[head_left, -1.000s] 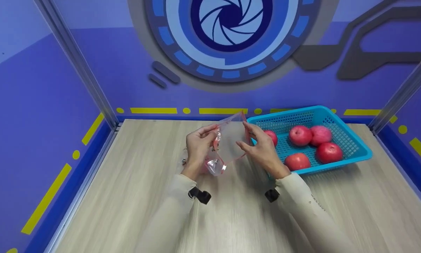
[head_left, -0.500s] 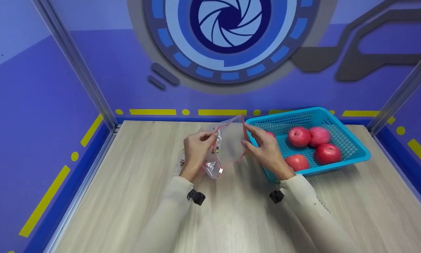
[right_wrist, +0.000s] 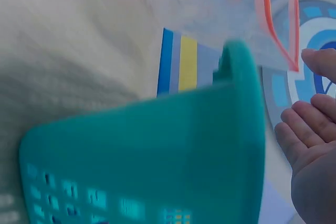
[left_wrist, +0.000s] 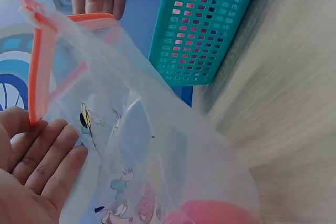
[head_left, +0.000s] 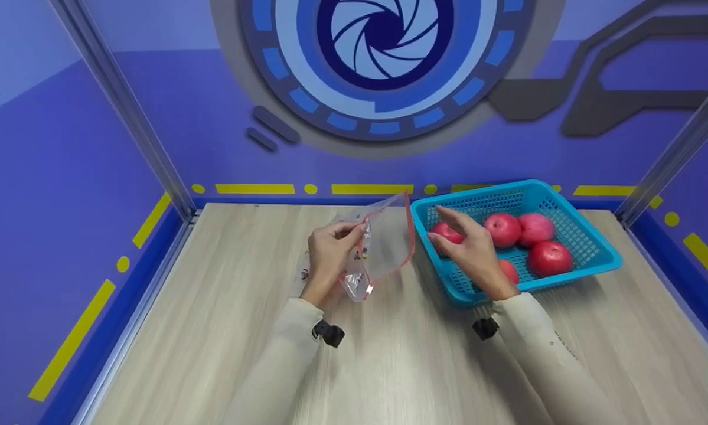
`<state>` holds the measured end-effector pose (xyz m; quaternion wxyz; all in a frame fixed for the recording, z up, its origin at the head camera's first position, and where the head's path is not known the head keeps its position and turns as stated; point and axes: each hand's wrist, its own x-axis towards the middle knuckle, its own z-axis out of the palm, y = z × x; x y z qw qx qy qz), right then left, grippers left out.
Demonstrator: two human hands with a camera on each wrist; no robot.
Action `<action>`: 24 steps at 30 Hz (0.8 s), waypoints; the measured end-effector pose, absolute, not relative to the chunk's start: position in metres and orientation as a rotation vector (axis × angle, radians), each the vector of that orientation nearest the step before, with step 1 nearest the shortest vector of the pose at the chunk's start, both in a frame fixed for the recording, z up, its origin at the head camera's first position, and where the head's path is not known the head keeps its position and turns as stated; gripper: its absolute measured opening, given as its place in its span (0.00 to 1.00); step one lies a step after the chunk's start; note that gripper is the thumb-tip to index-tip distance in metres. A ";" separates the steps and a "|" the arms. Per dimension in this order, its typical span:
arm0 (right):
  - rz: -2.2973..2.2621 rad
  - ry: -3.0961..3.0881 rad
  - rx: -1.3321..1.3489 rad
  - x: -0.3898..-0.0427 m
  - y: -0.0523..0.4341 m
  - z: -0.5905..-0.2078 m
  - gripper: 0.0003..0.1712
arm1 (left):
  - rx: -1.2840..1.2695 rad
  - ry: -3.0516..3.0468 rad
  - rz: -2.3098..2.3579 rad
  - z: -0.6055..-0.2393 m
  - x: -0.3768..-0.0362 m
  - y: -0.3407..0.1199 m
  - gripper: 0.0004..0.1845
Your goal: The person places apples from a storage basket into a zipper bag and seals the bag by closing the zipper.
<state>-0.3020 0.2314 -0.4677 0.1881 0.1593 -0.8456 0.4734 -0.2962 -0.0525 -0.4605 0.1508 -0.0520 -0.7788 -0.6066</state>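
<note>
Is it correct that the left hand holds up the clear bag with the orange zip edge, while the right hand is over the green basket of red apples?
Not quite: the basket is blue, as the head view shows. The left hand does hold the bag, and the right hand is over the apples.

The zip bag (head_left: 383, 245) is thin clear plastic film, glossy and crinkled, with a matt orange plastic seal strip (left_wrist: 35, 72) and printed cartoon figures. The basket (head_left: 590, 260) is teal moulded plastic — perforated, faintly shiny. Smooth-skinned red apples (head_left: 547, 257). The tabletop (head_left: 212, 330) looks like pale wood-grain laminate — matt.
</note>
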 end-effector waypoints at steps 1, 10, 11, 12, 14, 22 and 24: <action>1.335 -2.383 0.436 -0.303 0.234 -0.468 0.38 | -0.147 -2.232 -1.748 -0.460 -0.296 -0.053 0.09; 1.366 -2.380 0.401 -0.311 0.260 -0.474 0.36 | -0.146 -2.223 -1.741 -0.461 -0.297 -0.053 0.09; 1.368 -2.384 0.401 -0.312 0.263 -0.475 0.35 | -0.147 -2.223 -1.740 -0.461 -0.297 -0.053 0.09; 1.371 -2.389 0.399 -0.313 0.265 -0.476 0.36 | -0.148 -2.222 -1.743 -0.461 -0.297 -0.053 0.09; 1.384 -2.402 0.391 -0.315 0.269 -0.478 0.36 | -0.153 -2.214 -1.759 -0.462 -0.297 -0.053 0.08; 1.390 -2.496 0.318 -0.323 0.282 -0.487 0.39 | -0.157 -2.209 -1.790 -0.463 -0.297 -0.054 0.08; 1.396 -2.517 0.297 -0.327 0.283 -0.488 0.40 | -0.151 -2.211 -1.792 -0.463 -0.297 -0.054 0.09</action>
